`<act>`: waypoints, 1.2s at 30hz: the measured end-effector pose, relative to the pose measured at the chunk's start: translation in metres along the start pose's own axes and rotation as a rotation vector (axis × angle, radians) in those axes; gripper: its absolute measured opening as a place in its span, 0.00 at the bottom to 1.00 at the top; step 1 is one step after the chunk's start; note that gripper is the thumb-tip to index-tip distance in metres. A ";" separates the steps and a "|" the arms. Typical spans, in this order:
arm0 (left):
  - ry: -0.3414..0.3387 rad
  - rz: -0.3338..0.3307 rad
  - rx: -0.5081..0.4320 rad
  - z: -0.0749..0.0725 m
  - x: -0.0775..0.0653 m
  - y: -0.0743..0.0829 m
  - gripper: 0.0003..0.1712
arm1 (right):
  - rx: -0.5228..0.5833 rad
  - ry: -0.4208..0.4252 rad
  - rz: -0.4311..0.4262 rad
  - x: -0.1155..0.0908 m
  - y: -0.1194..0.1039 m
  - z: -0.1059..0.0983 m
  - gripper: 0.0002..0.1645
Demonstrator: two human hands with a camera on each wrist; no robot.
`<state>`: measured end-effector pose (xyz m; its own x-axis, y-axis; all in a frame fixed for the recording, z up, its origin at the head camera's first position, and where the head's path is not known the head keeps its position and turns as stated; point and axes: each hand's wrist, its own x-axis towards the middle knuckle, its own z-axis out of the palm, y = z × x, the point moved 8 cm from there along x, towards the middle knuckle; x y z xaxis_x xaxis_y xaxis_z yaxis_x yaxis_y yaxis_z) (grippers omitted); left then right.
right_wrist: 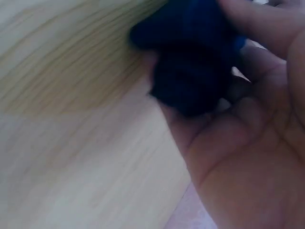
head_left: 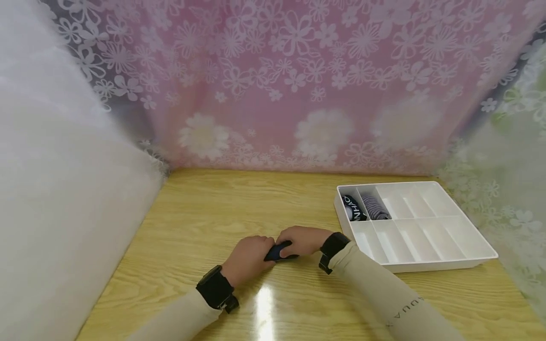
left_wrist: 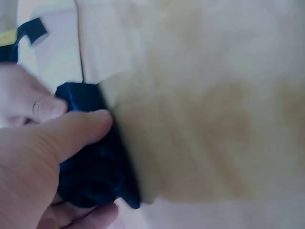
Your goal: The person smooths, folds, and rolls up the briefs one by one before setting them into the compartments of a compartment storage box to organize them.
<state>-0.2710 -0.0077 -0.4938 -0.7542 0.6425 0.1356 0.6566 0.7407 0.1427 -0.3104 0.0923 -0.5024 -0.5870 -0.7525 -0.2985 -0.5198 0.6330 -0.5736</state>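
A dark navy cloth garment, rolled into a tight bundle, is between both hands low over the table in the head view. My left hand grips its left end, thumb on top and fingers beneath, as the left wrist view shows with the spiral end of the roll. At the other end my right hand holds it between thumb and fingers. A loose flap of the navy cloth sticks out beside the roll in the right wrist view.
To the right stands a white divided box. Its far-left compartments hold a black rolled garment with white lettering and a grey-purple striped roll. A pink flowered curtain hangs behind the wooden table, with pale sheets at both sides.
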 end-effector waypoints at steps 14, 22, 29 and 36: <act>-0.324 -0.036 -0.591 0.005 -0.006 -0.022 0.16 | -0.610 0.456 -0.081 -0.042 -0.057 0.016 0.21; -0.431 0.020 -0.786 0.009 -0.018 -0.001 0.16 | -0.394 0.362 -0.065 -0.063 -0.059 0.028 0.22; -0.117 0.087 -0.358 -0.036 -0.008 0.029 0.16 | -0.285 0.474 -0.057 -0.088 -0.062 -0.010 0.19; -0.011 -0.168 -0.593 -0.040 -0.015 -0.003 0.41 | -0.430 0.707 0.087 -0.130 -0.010 -0.098 0.16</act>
<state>-0.2617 -0.0272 -0.4569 -0.8456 0.5310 0.0543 0.4194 0.5982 0.6828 -0.2901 0.2021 -0.3830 -0.8131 -0.4969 0.3034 -0.5620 0.8060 -0.1861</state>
